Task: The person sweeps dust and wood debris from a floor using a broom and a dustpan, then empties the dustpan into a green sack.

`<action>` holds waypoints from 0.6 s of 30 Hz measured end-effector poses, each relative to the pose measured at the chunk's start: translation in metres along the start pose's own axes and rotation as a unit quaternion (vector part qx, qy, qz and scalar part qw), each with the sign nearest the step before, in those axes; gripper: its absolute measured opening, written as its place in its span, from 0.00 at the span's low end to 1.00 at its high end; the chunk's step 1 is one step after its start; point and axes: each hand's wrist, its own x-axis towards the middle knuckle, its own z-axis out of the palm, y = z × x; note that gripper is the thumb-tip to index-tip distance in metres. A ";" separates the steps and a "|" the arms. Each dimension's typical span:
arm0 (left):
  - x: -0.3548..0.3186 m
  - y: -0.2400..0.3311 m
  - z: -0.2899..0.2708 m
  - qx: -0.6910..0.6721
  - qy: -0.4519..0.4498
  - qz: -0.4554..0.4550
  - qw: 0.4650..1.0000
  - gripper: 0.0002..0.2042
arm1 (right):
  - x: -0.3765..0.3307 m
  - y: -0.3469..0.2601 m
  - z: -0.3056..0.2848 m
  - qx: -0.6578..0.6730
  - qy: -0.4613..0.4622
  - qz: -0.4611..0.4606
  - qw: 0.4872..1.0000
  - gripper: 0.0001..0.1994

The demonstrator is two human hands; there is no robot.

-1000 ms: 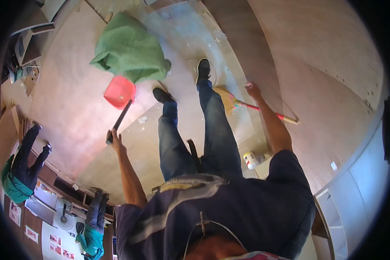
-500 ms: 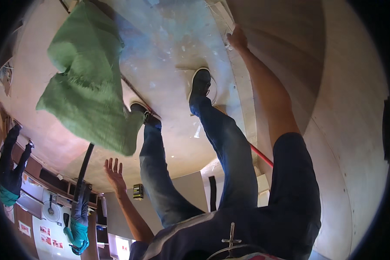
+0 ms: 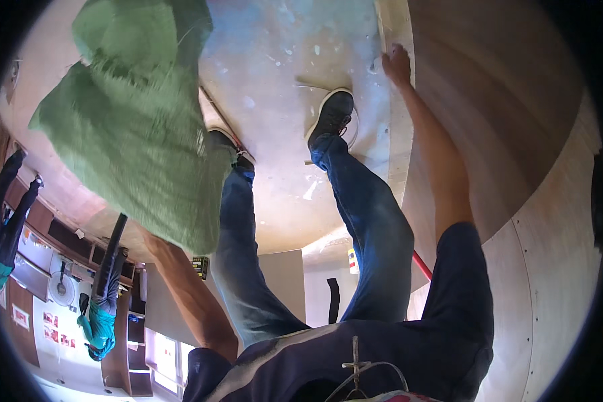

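A large green woven sack fills the upper left of the view, its lower edge beside my left leg. My left forearm reaches up behind that lower edge, so the hand and its fingers are hidden. At the upper right, my right hand is closed, fingers curled, by a pale wooden strip along the edge of the floor. What it holds, if anything, is too small to make out. My feet, in dark shoes, stand apart on the paint-spotted floor.
A thin rod lies by my left shoe. Curved wooden panelling rises on the right, with a red pole behind my leg. A small black-and-yellow box stands beyond my left arm. Co-workers in teal, a fan and shelves are farther off.
My left hand, open and spread beside the sack before, has gone behind its lower edge. The sack looks larger and farther left. My right hand has shifted slightly right along with the view.
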 end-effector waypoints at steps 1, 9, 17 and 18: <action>-0.002 0.016 0.006 0.014 0.013 0.040 0.999 0.29 | -0.017 0.002 -0.004 0.030 0.011 -0.046 0.998 0.26; -0.049 0.087 0.025 -0.030 0.017 0.216 0.976 0.17 | -0.166 -0.172 -0.231 0.514 -0.132 0.028 0.847 0.25; -0.068 0.081 0.004 -0.023 -0.015 0.207 0.978 0.17 | -0.243 -0.424 -0.407 0.626 -0.105 -0.299 0.713 0.19; -0.071 0.082 -0.007 -0.051 -0.008 0.182 0.982 0.16 | -0.259 -0.471 -0.398 0.613 -0.186 -0.296 0.708 0.20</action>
